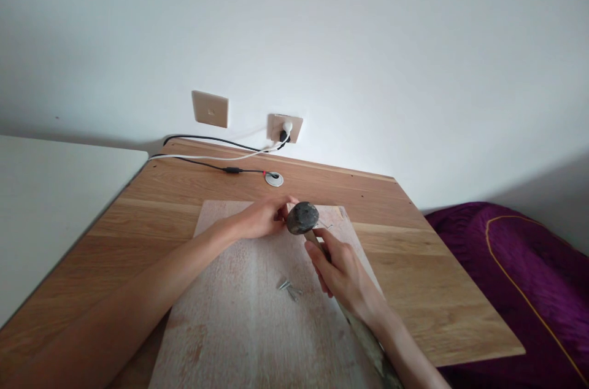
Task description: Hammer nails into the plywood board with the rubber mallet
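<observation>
In my right hand is a hammer with a dark, rounded head; my fingers wrap its wooden handle near the head. The head hangs over the far part of a pale, worn wooden board. Beside it, my left hand rests at the board's far end with its fingers drawn together. The hammer head covers part of the fingertips, so what they pinch cannot be made out. A thin nail shows just right of the hammer head. Several loose silver nails lie in a small pile mid-board.
The board lies on a wooden table. Black and white cables run along its back to a wall socket, near a round cable hole. A white surface stands at left, purple fabric at right.
</observation>
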The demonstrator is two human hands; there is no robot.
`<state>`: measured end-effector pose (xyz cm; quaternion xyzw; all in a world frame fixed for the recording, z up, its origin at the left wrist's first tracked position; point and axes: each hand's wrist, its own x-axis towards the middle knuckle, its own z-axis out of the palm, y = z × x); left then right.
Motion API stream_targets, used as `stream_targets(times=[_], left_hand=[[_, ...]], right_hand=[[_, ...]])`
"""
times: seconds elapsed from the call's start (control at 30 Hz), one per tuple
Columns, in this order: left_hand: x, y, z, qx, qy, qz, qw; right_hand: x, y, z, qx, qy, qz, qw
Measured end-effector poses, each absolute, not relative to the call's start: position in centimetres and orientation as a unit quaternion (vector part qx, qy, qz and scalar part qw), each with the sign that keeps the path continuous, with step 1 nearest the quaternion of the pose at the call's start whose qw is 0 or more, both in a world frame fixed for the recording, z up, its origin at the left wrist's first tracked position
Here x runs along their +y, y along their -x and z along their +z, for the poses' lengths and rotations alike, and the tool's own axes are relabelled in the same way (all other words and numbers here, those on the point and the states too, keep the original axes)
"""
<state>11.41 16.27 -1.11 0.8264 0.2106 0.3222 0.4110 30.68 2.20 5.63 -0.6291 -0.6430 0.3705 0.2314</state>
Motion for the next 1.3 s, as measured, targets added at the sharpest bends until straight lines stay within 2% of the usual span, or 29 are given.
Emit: stream_targets(times=[0.23, 0.63, 0.77, 1.1, 1.3], left_hand=[[16.3, -11.4, -1.2, 0.222, -0.833, 0.303, 0.407], [16.6, -11.5, -1.7, 0.236, -0.836, 0.297, 0.398], [16.6, -11.5, -1.6, 0.252, -0.825, 0.269, 0.428], [16.1, -10.3, 3.2, 0.306, -0.865, 0.174, 0.359], [12.7, -10.9, 6.4, 0.188, -0.919, 0.020, 0.345]], right_hand=[[2.2, -30.9, 5.0, -0.629, 0.632, 0.373, 0.256], [1.8, -31.1, 4.8, -0.636, 0.628, 0.376, 0.243], [0.7, -31.5, 3.9, -0.621, 0.634, 0.382, 0.256], [-1.8, -33.2, 2.3, -0.603, 0.653, 0.381, 0.252], [-1.8, -33.6, 1.3, -0.590, 0.659, 0.388, 0.260]])
